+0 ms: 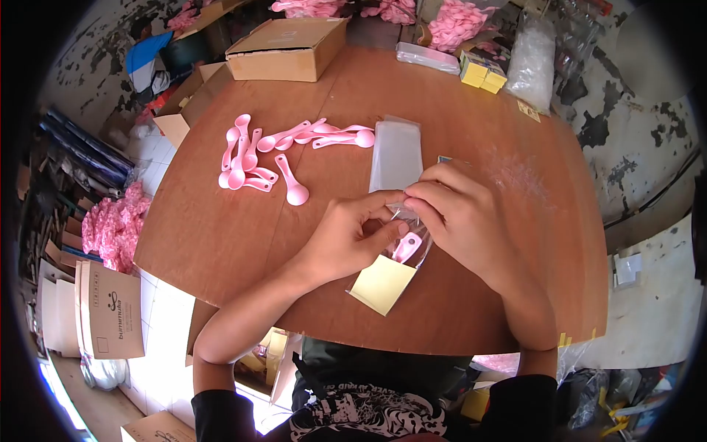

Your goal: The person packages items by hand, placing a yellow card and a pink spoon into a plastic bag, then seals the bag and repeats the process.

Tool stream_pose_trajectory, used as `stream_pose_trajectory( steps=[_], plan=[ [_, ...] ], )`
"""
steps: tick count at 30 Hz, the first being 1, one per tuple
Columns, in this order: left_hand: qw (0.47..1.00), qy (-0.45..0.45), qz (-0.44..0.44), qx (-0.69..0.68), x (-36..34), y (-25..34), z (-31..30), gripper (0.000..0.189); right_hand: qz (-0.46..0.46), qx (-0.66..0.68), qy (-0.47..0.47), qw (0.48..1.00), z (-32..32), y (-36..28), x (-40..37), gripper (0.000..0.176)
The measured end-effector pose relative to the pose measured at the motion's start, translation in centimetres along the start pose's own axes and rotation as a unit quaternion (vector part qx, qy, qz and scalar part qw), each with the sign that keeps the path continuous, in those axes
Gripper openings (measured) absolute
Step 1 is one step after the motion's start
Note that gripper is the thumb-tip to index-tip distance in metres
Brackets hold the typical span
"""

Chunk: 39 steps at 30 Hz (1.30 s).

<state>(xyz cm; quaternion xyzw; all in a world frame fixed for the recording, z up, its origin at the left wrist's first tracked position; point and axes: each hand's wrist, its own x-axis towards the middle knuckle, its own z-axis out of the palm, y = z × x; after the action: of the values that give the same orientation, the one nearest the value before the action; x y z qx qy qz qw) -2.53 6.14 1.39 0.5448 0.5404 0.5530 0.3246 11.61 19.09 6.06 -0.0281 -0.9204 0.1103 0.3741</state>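
Black shirt point(368, 412): nearest to us, with a white print across it; just beyond runs the near edge of the brown surface point(221, 243).
Yellow card point(384, 286): we see it at the near end of the clear bag point(423, 254) (whether that end touches the surface, we cannot tell).
Bagged spoon point(407, 248): pink, inside the clear bag, its holed handle showing just beyond the card; we cannot make out the rest.
Left grip point(346, 236): our thumb and fingers are clamped on the left side of the clear bag.
Right grip point(456, 202): our fingertips are pinched together on the bag's far end, close to those of the left.
Single spoon point(297, 194): pink, lying apart on the surface, to the left of our hands.
Loose spoons point(236, 179): beyond it, a pink heap on the left, with a looser row to its right.
Stacked bags point(396, 158): clear and flat, just beyond our fingers, near the row's right end.
Far edge: we find a cardboard box point(276, 62) on the left, a yellow box point(482, 72) on the right.
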Motion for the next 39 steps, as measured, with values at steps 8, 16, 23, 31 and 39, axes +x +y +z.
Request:
stream_pose_trajectory(
  steps=[8,16,23,31,39],
  plan=[
    [0.993,-0.041,0.026,0.111,0.0,0.5,0.2,0.039,-0.114,-0.203,-0.066,0.97,0.1,-0.1,-0.6,0.011],
    [0.991,-0.028,0.095,0.087,-0.1,0.5,0.4,0.041,-0.054,-0.062,-0.007,0.997,-1.0,0.2,0.1,0.012],
    [0.983,0.016,0.183,-0.016,-0.6,0.6,0.0,0.042,0.26,0.349,0.095,0.895,-5.0,0.3,0.6,0.003],
    [0.979,0.116,0.114,-0.119,-0.3,0.4,0.4,0.041,0.323,0.365,-0.093,0.868,-11.3,18.3,-4.0,0.015],
    [0.981,0.149,0.087,-0.085,0.6,-0.8,0.9,0.034,0.3,-0.024,0.081,0.95,-4.9,14.0,-5.9,0.029]
  ],
)
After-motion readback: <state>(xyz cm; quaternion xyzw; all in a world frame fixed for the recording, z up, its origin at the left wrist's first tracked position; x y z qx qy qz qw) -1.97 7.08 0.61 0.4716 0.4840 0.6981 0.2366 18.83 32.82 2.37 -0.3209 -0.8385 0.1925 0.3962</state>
